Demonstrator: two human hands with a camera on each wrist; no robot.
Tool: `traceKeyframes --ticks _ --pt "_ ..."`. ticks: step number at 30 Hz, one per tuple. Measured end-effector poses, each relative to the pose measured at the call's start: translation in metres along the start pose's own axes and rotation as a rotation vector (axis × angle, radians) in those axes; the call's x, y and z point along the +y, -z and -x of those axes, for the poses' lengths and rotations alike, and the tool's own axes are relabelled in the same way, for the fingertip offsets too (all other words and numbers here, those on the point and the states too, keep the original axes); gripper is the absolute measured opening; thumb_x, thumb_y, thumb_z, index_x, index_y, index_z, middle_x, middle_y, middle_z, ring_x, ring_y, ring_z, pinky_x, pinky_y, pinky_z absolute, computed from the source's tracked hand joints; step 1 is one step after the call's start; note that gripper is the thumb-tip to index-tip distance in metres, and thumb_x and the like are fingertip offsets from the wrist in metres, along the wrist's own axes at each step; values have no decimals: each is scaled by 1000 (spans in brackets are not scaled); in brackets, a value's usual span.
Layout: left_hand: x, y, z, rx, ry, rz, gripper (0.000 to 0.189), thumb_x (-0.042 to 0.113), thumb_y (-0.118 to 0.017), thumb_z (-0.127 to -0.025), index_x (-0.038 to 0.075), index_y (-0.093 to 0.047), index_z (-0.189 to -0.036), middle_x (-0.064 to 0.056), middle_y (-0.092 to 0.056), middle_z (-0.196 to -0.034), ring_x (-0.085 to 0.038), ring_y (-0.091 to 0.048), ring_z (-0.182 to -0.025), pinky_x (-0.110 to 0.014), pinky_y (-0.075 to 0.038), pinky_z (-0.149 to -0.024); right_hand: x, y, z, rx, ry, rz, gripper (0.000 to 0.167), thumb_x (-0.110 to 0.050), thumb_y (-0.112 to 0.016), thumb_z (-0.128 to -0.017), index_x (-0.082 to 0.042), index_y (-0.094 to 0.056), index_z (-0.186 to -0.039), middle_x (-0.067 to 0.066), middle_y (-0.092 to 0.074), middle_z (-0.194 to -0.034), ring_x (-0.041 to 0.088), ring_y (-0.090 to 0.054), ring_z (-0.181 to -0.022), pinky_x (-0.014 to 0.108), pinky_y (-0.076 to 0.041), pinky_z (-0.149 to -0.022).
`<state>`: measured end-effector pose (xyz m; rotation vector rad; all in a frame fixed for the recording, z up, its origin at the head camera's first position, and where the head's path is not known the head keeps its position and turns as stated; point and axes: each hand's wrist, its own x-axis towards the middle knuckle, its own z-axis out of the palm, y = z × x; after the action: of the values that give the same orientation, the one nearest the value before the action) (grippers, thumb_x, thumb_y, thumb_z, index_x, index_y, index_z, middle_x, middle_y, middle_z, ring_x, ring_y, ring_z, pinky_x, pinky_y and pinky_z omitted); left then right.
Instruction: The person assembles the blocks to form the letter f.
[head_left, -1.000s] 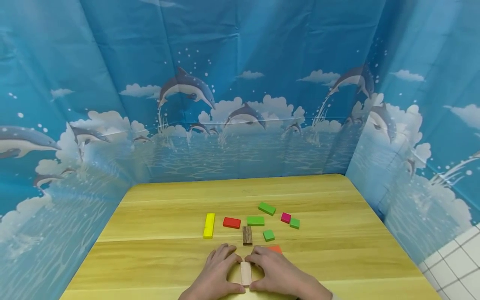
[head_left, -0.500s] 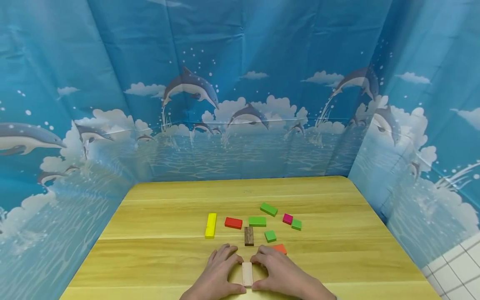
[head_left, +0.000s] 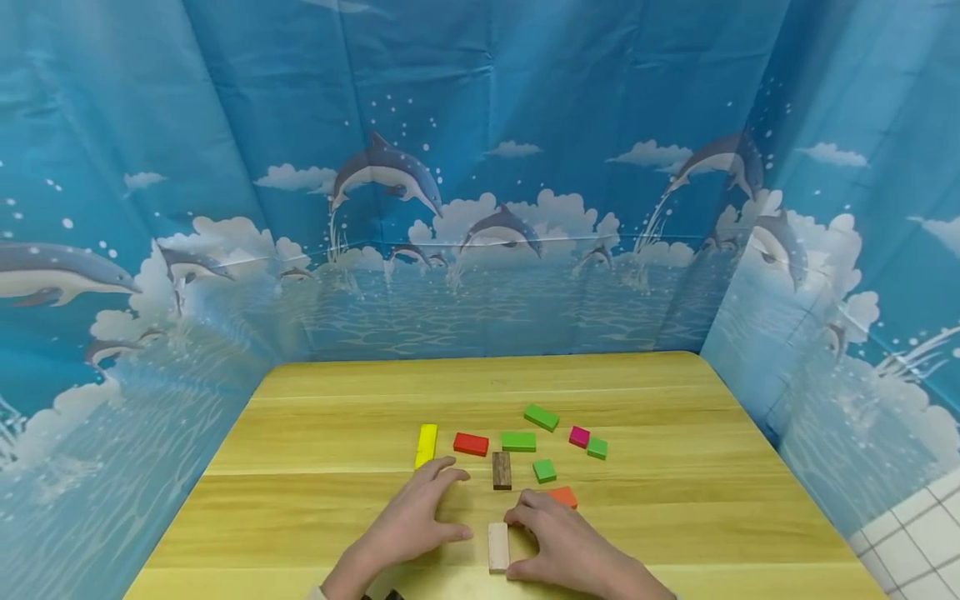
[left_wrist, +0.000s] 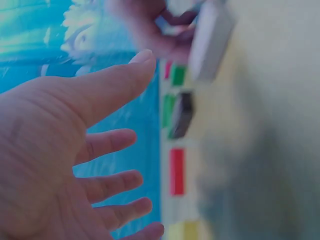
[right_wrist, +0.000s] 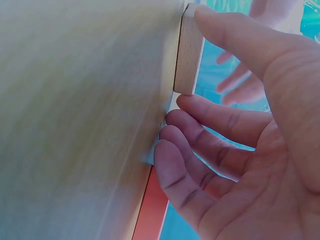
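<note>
A pale, bare wooden block (head_left: pixel 498 547) lies lengthwise near the table's front. My right hand (head_left: pixel 566 546) pinches it by its two ends, thumb at the near end and index finger at the far end. The right wrist view shows the same grip on the block (right_wrist: pixel 189 55). My left hand (head_left: pixel 408 521) is apart from the block, to its left, with fingers spread and nothing held; its tips are near the yellow block (head_left: pixel 426 446). Ahead of the pale block lies a dark brown block (head_left: pixel 502 471). An orange block (head_left: pixel 562 497) is partly hidden by my right hand.
Further back on the wooden table (head_left: pixel 315 400) are a red block (head_left: pixel 471 444), a long green block (head_left: pixel 519 442), another green block (head_left: pixel 542 417), small green blocks (head_left: pixel 545 471) and a magenta block (head_left: pixel 579 437). A blue dolphin-print curtain (head_left: pixel 480 317) encloses the far sides.
My left hand has let go of the pale block and moved left and forward, its fingers spreading. My right hand stays at the block. The head view has shifted slightly.
</note>
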<state>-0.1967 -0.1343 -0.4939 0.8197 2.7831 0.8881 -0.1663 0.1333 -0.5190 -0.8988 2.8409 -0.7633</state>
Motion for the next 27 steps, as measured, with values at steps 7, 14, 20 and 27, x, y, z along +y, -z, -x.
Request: traceKeyframes --ticks 7,14,20,27 --pt "-18 30 -15 39 28 41 72 38 -83 -84 19 -51 -146 -11 -41 -154 -35 -39 -140 -58 -39 -106 1 0 -1 -1 2 5 59 -62 -80 -76 -19 -72 -116 -16 -50 -95 2 -43 -76 20 -41 -64" --pt "-43 35 -29 57 43 74 73 38 -81 -86 15 -50 -148 -13 -45 -151 -38 -43 -137 -59 -40 -106 0 0 1 2 6 -2 59 -61 -80 -77 -18 -72 -117 -16 -51 -96 2 -43 -77 20 -41 -66" --pt "-66 39 -40 39 70 136 74 37 -80 -87 18 -47 -151 -9 -41 -155 -35 -38 -142 -59 -36 -109 1 0 1 -1 5 3 58 -61 -80 -77 -19 -72 -117 -16 -51 -98 3 -43 -79 21 -43 -69" --pt "-85 39 -50 -8 86 132 82 37 -81 -86 14 -42 -154 -12 -38 -157 -37 -34 -144 -59 -31 -112 2 0 1 0 10 6 58 -61 -79 -78 -19 -72 -117 -16 -52 -98 3 -44 -80 21 -44 -70"
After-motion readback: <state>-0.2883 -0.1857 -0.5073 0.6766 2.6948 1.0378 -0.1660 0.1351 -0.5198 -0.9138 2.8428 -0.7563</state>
